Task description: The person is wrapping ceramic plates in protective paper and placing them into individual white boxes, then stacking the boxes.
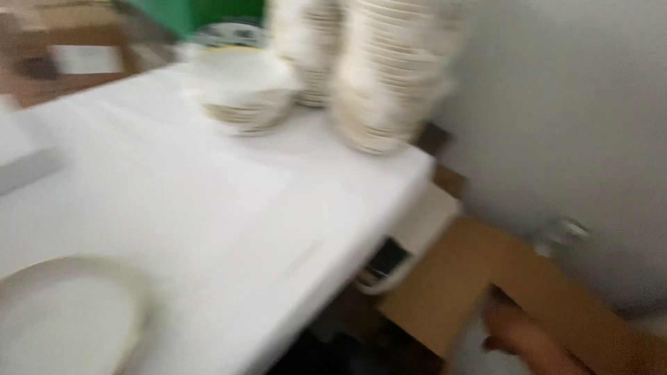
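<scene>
The whole view was smeared by motion, so much stayed uncertain. Only one hand (521, 340) showed, low at the right, and I took it for the person's right; it reached down beside the table to the brown cardboard box (486, 278) on the floor. Its fingers (497, 316) lay against the edge of a flap, perhaps to fold it back, but the blur hid whether they pinched the flap or merely touched it, so I could not tell the grip. The left hand was nowhere to be seen.

The box sat just beside the corner of the table (229, 208), close to the grey wall (577, 125), likely so that it stayed within reach from the tabletop. Between box and table something white with a dark patch (392, 264) was tucked, too blurred to name.

On the white tabletop a pale plate (62, 312) lay alone near the front edge. At the far end, pushed toward the wall, rose tall stacks of bowls or plates (382, 69), cream with darker rims, and beside them a shorter stack (240, 87); they looked gathered there to leave working room in front. Behind them stood something green (194, 14), flat-sided like a crate or sign, its markings unreadable. A small shiny object (563, 232) sat by the wall beyond the box.
</scene>
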